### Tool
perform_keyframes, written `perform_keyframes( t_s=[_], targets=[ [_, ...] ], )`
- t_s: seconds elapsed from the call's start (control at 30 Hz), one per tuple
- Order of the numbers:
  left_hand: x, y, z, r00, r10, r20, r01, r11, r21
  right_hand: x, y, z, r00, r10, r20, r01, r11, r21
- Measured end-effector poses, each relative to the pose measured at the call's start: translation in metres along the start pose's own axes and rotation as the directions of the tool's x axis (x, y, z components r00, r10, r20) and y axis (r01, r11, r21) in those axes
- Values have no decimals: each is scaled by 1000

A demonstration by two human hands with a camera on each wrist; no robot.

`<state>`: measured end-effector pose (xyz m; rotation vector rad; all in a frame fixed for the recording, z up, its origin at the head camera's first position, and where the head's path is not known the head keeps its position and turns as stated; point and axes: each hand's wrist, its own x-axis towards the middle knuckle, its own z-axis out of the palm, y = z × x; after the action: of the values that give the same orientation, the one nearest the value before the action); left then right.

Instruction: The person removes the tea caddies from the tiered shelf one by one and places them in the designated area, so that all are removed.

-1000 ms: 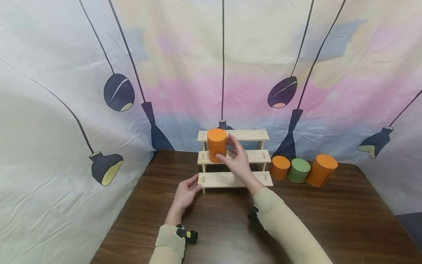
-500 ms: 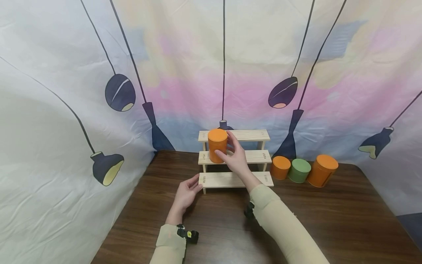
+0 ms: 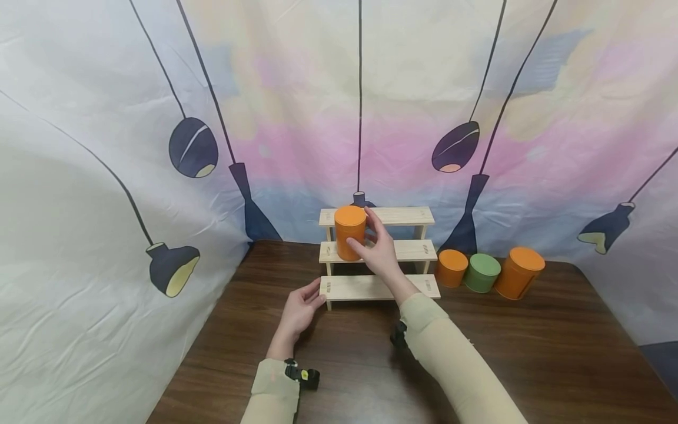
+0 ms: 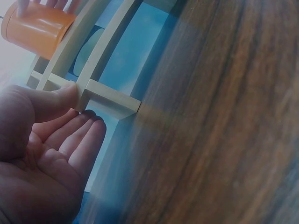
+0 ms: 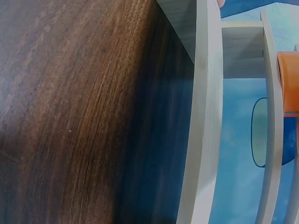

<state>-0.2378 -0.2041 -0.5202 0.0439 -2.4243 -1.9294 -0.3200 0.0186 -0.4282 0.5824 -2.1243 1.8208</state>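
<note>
A three-tier wooden display rack (image 3: 360, 287) stands on the dark table. My right hand (image 3: 384, 253) grips a tall orange canister (image 3: 349, 227) from its right side, thumb in front. The canister is upright at the left end of the middle shelf; the right wrist view has its base against that board, with the canister (image 5: 290, 81) cut off by the frame edge. My left hand (image 3: 298, 309) pinches the left end of the lowest shelf. In the left wrist view the thumb presses the board's end and the fingers (image 4: 86, 144) lie beneath. The right hand is out of the right wrist view.
To the right of the rack stand a short orange canister (image 3: 451, 268), a green canister (image 3: 482, 274) and a taller orange canister (image 3: 520, 274), close together. Behind the table (image 3: 529, 353) hangs a cloth backdrop (image 3: 318, 118) printed with lamps.
The right forearm has shifted slightly to the left. Both hands keep their hold, and the canister stays at the left of the middle shelf.
</note>
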Motion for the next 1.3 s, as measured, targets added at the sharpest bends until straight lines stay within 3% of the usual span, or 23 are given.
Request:
perform_keyframes(
  t_s=[0.5, 1.3],
  targets=[
    [0, -1, -1, 1000, 6, 4, -6, 1000, -5, 1, -2, 1, 1000, 20, -6, -21, 997, -77],
    [0, 0, 0, 1000, 6, -2, -6, 1000, -6, -1, -2, 0, 999, 48, 8, -48, 998, -44]
  ],
)
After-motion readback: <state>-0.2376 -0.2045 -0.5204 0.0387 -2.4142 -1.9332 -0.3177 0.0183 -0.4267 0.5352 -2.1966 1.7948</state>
